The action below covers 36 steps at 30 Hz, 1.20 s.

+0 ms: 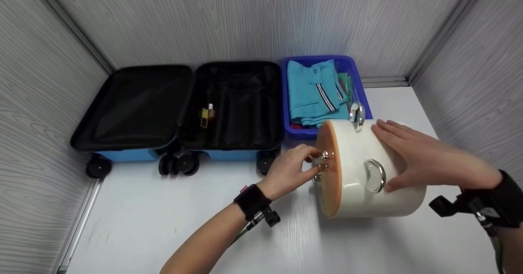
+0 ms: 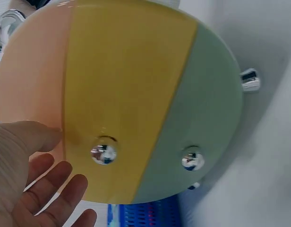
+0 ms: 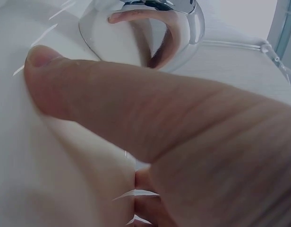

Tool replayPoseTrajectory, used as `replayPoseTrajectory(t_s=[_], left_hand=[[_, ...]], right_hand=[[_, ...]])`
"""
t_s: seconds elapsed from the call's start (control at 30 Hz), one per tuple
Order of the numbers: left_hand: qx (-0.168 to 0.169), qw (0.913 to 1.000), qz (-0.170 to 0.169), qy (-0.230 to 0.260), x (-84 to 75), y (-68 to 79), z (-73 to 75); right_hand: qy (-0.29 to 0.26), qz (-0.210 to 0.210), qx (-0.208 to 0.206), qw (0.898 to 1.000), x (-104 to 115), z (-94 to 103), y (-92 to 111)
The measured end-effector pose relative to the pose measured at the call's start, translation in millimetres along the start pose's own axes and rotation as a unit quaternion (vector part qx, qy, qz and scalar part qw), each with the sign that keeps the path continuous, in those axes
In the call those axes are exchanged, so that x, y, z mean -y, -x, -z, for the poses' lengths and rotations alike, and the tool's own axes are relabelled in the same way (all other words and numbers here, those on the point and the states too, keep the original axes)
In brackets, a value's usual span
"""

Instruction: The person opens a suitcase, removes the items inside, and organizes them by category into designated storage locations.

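Observation:
A round white canister is tipped on its side, its lid facing left. Orange, yellow and green panels make up the lid, with chrome knobs near one edge. My left hand is at the orange panel, thumb and fingers apart around a chrome knob; the thumb tip lies by the seam with the yellow panel. My right hand rests with spread fingers on the canister's side, its thumb beside a curved chrome handle.
An open suitcase lies at the back left, black inside, with a small yellow item and a small bottle in its right half. Beside it stands a blue basket holding folded turquoise clothing. Pale panels wall in the white table.

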State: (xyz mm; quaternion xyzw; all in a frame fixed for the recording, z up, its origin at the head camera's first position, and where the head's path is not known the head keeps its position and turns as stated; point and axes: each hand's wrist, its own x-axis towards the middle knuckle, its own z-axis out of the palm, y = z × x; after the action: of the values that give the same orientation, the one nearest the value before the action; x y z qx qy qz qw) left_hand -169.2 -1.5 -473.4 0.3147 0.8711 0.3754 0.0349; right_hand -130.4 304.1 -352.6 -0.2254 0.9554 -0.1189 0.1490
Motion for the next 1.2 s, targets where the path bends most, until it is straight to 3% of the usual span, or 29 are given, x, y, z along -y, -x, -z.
replayPoseTrajectory(t_s=[0.33, 0.7, 1.2], left_hand=[[0.021, 0.9990, 0.041, 0.001, 13.0, 2.3, -20.8], [0.012, 0.9992, 0.038, 0.002, 13.6, -0.8, -27.2], [0.015, 0.9994, 0.027, -0.012, 13.8, 1.7, -24.7]], right_hand=[[-0.002, -0.001, 0.002, 1.000, -0.6, 1.6, -0.3], [-0.011, -0.005, 0.007, 1.000, -6.7, 2.4, 0.0], [-0.020, -0.006, 0.010, 1.000, -8.6, 2.7, 1.4]])
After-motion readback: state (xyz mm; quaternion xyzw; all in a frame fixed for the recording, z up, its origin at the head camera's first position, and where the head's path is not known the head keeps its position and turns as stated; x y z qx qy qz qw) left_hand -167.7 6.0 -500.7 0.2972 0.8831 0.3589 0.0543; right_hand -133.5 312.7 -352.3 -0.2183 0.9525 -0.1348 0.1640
